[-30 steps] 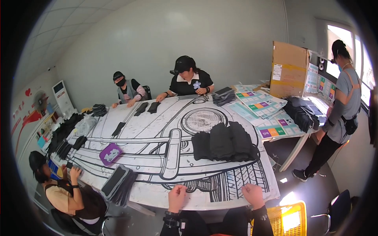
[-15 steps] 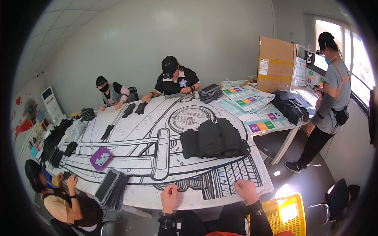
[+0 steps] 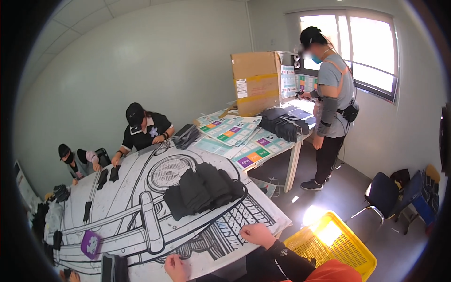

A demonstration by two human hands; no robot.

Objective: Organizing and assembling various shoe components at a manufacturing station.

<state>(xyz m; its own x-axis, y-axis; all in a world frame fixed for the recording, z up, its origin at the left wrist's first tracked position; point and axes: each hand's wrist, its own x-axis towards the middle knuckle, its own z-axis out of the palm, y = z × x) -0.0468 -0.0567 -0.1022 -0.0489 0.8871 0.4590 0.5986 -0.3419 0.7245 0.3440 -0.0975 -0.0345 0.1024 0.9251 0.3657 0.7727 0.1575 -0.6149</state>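
My left hand (image 3: 175, 268) rests near the table's front edge, its fingers curled in with nothing visible in them. Further right, my right hand (image 3: 257, 234) is loosely closed over the printed tyre pattern, and nothing shows between its fingers. Both hands are apart from the large pile of folded black fabric pieces (image 3: 199, 190), which lies beyond them on the white table (image 3: 225, 258) with its black line drawing of a car. To the left of my left hand stands a stack of dark grey and black fabric pieces (image 3: 114, 269).
A yellow plastic basket (image 3: 300, 235) stands at the right of the table. Co-workers (image 3: 145, 127) sit along the far side; another person (image 3: 336, 94) stands at a side table (image 3: 293, 155) with printed sheets, fabric and a cardboard box (image 3: 256, 77). A purple container (image 3: 90, 244) lies left. Chairs (image 3: 380, 192) stand right.
My view has turned to the right, bringing more of the basket, chairs and window in. My hands stay closed near the table edge. The standing person now reaches a hand over the side table.
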